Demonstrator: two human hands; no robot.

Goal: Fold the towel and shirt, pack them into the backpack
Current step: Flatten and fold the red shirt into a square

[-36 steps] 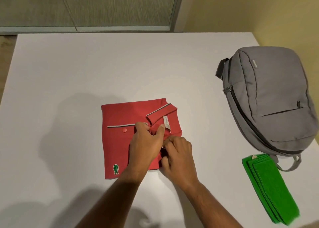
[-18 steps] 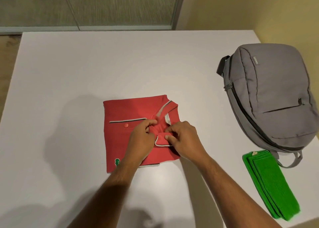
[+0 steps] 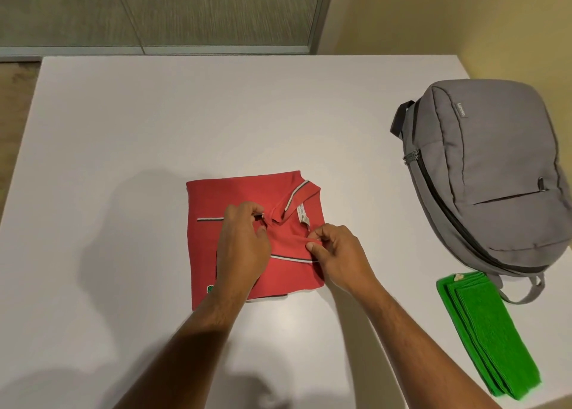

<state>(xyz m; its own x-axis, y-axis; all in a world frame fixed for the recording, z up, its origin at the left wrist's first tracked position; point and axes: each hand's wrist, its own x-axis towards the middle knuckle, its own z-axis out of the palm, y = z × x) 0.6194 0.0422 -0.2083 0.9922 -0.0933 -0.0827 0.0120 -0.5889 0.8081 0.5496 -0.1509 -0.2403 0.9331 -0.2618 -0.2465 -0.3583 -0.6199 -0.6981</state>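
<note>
Head view: gray backpack [image 3: 492,173] lies far right on the white counter [image 3: 154,124], green towel [image 3: 492,334] folded just below it. Red polo shirt [image 3: 238,198] sits mid-counter. Left hand [image 3: 241,247] & right hand [image 3: 340,254] each pinch its collar; pack's nearer the right grip.

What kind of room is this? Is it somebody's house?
Hard to say for sure. It looks more like an office or meeting room: a plain white table, a frosted glass partition with a metal frame, and a bare yellow wall.
</note>
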